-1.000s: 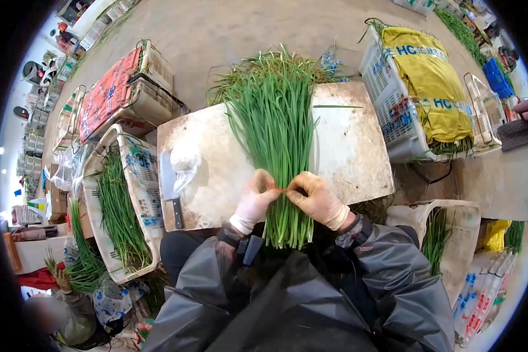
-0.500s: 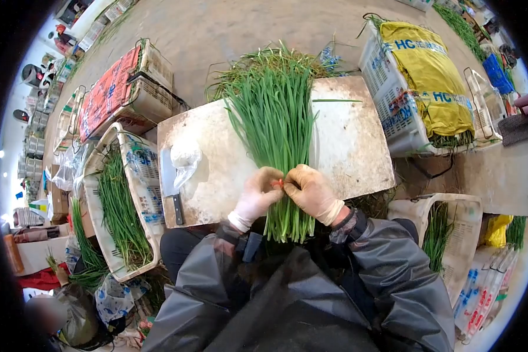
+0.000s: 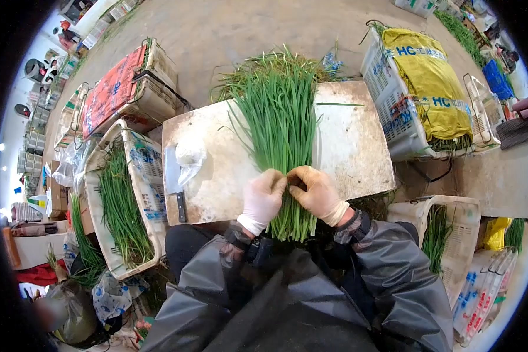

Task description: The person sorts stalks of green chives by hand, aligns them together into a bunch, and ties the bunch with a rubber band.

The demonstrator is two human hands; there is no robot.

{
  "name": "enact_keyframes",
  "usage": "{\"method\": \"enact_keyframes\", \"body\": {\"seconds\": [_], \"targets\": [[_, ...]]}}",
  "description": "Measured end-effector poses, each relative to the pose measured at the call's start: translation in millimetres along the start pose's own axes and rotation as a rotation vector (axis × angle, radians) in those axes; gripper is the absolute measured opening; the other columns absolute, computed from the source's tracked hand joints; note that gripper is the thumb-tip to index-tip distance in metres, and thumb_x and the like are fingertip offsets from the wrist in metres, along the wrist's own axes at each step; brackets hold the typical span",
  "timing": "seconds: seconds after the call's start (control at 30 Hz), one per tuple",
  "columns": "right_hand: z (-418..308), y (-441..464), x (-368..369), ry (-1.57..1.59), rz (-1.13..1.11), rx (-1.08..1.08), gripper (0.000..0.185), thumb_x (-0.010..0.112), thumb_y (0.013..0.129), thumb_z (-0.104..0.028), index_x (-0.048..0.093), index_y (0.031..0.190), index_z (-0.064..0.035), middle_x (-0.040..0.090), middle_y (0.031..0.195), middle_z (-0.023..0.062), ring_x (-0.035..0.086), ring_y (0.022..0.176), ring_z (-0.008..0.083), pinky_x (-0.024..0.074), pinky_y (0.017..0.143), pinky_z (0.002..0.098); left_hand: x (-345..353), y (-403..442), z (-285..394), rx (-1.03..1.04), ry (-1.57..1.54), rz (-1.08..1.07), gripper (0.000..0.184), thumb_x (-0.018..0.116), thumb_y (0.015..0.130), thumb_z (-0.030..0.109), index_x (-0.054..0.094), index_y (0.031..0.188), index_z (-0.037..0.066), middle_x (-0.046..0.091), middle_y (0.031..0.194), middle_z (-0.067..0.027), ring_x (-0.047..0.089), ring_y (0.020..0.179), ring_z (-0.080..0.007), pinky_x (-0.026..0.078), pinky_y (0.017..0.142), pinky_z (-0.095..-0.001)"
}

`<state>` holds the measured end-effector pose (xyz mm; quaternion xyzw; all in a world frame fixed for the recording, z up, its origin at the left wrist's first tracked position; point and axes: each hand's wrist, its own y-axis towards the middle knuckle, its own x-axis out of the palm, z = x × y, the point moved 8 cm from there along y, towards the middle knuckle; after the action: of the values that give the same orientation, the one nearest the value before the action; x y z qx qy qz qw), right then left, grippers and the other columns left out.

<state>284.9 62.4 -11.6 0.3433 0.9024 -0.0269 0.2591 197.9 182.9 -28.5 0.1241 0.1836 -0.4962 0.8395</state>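
A thick bundle of green garlic chives (image 3: pixel 278 120) lies lengthwise on the stained white board (image 3: pixel 355 141), its pale cut ends (image 3: pixel 293 226) over the near edge. My gloved left hand (image 3: pixel 263 199) pinches at the left side of the bundle, thumb and fingers closed. Against it, at the same height, my gloved right hand (image 3: pixel 317 193) is closed in a pinch, both sets of fingertips meeting on top of the stems. The orange tie seen between them a moment earlier is now hidden by the fingers. A knife (image 3: pixel 179 188) and a clear plastic bag with white contents (image 3: pixel 190 158) rest at the board's left.
Crates of chives stand left (image 3: pixel 152 226) and right (image 3: pixel 460 234) of my knees. Beyond are a crate under a red sack (image 3: pixel 112 88) and one under a yellow sack (image 3: pixel 431 88). Loose greens (image 3: pixel 234 82) heap behind the board.
My fingertips have come together over the bundle, covering the orange tie. My left hand has turned and moved slightly right. The whole view has shifted a little.
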Motion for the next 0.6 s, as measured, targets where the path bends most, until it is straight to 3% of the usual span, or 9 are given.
{"method": "enact_keyframes", "body": {"seconds": [0.17,0.37,0.43,0.5,0.6], "targets": [[-0.6,-6.8,-5.6,0.097,0.052,0.011,0.021,0.070,0.083,-0.004,0.068,0.104,-0.0014,0.070,0.098,0.0173,0.070,0.089,0.0353,0.0562,0.078,0.0386,2.5,-6.6,51.1,0.273,0.148,0.068,0.007,0.072,0.091,0.007,0.066,0.091,0.002,0.064,0.076,-0.0162,0.063,0.064,-0.0247,0.052,0.062,-0.0342],[22.5,-16.3,-7.3,0.242,0.060,0.131,0.012,0.070,0.089,-0.005,0.069,0.099,0.0009,0.070,0.090,0.0161,0.068,0.083,0.0247,0.0540,0.075,0.0340,4.5,9.4,28.5,0.117,-0.076,-0.094,0.008,0.073,0.092,0.007,0.067,0.095,0.004,0.067,0.085,-0.0066,0.063,0.077,-0.0135,0.052,0.070,-0.0291],[30.5,-19.6,-6.1,0.309,0.062,0.175,0.010,0.069,0.092,-0.007,0.069,0.098,0.0010,0.069,0.089,0.0149,0.067,0.083,0.0216,0.0531,0.074,0.0325,-6.6,14.8,8.4,0.018,-0.393,-0.057,0.015,0.071,0.095,0.008,0.066,0.109,0.005,0.064,0.095,0.0020,0.059,0.086,-0.0080,0.051,0.079,-0.0245],[33.4,-21.3,-8.4,0.331,0.072,0.188,0.010,0.068,0.094,-0.008,0.069,0.099,0.0010,0.069,0.088,0.0135,0.066,0.082,0.0190,0.0522,0.074,0.0314,-19.5,20.7,3.0,-0.012,-0.380,-0.041,0.020,0.072,0.093,0.006,0.067,0.113,0.005,0.063,0.093,0.0033,0.057,0.085,-0.0064,0.049,0.077,-0.0232],[29.6,-22.9,-11.1,0.290,0.073,0.177,0.011,0.068,0.095,-0.009,0.069,0.100,0.0003,0.069,0.089,0.0118,0.065,0.082,0.0186,0.0520,0.075,0.0310,-17.0,16.3,27.0,0.095,-0.126,-0.146,0.030,0.076,0.084,0.004,0.069,0.113,0.006,0.061,0.091,0.0007,0.057,0.080,-0.0090,0.047,0.072,-0.0233]]}}
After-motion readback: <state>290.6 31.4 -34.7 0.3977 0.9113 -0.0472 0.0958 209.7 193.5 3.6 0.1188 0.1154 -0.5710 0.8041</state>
